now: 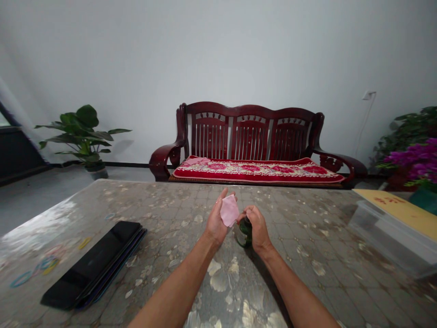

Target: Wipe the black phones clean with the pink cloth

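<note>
My left hand [217,219] is raised over the table [170,205] with a small pink cloth [229,211] lying against its palm and fingers. My right hand [256,225] grips the top of a small dark green bottle [244,234] that stands on the table just right of the left hand. The cloth's lower edge comes close to the bottle's cap. The bottle's cap is hidden under my right fingers.
A stack of flat black sheets [95,262] lies at the left, with coloured rubber bands [37,266] beyond it. A clear plastic box with a yellow lid [396,223] sits at the right edge. A red wooden bench [252,146] and potted plants [83,134] stand behind.
</note>
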Demonstrator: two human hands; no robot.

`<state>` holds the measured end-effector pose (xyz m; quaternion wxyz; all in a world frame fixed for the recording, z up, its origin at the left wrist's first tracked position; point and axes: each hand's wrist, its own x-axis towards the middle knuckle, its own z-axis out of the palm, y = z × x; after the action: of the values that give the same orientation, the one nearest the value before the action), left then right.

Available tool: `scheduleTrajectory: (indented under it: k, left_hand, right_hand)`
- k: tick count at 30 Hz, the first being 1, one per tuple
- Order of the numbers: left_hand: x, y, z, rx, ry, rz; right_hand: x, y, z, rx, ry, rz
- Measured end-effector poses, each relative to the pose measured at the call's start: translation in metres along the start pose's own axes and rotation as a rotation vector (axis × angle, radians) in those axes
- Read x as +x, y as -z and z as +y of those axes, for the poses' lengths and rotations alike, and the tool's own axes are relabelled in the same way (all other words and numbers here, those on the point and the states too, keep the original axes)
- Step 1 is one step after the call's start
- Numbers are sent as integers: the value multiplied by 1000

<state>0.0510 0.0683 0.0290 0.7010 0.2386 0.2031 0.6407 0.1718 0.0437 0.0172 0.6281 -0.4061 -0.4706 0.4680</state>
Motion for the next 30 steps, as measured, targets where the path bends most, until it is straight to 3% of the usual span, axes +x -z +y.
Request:
scheduleTrajectory:
  k: [5,18,30]
  left_hand:
    - [-2,3,4,13,-47,11]
    - [-28,8,9,39,-183,135]
    - [-32,7,1,63,-194,163]
  right_hand:
    - [0,3,2,14,-16,-16]
    - [0,-1,5,-99,69,84]
    - [-2,0,5,-70,51,80]
